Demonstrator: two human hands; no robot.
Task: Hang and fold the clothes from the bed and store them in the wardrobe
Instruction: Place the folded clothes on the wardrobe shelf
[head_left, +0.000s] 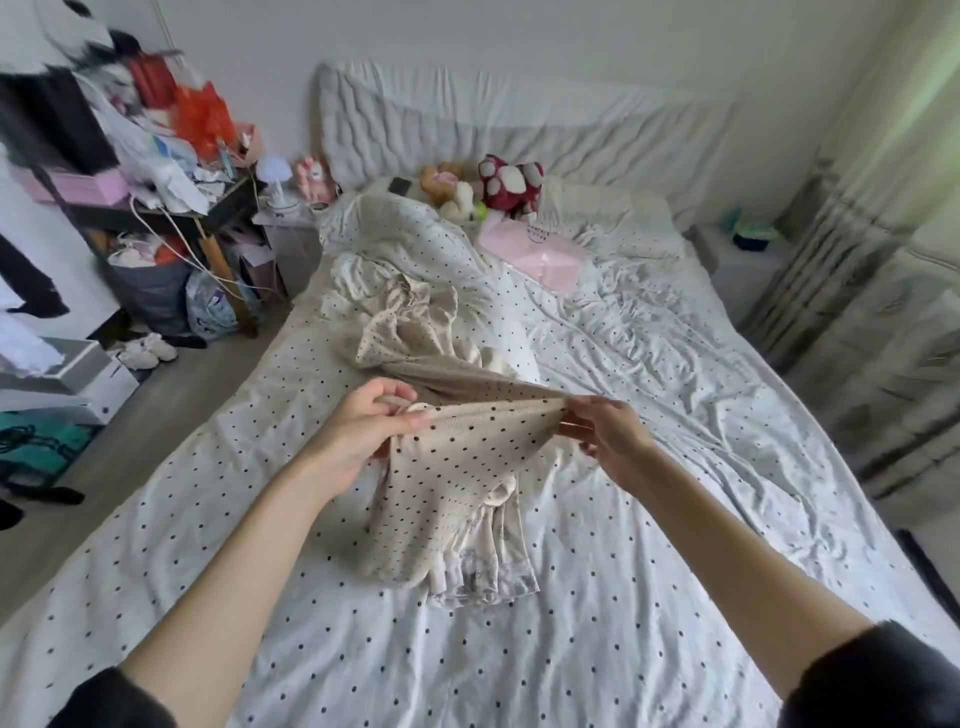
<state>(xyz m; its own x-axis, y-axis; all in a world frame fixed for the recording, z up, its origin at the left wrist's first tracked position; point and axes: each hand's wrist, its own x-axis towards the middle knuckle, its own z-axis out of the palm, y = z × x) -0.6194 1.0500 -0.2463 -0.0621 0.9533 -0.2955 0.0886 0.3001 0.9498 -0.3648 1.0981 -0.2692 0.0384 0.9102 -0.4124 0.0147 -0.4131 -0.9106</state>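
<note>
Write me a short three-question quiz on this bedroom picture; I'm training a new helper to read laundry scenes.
1. True or false: both the left hand and the right hand have a grip on the beige dotted garment.
2. Multiple choice: the pink flat packet lies (a) on the floor, (b) on the bed near the pillows, (c) in the person's hand.
3. Fill in: the garment's lower hem rests on the ____.

Key: 1 true; 2 b; 3 bed.
</note>
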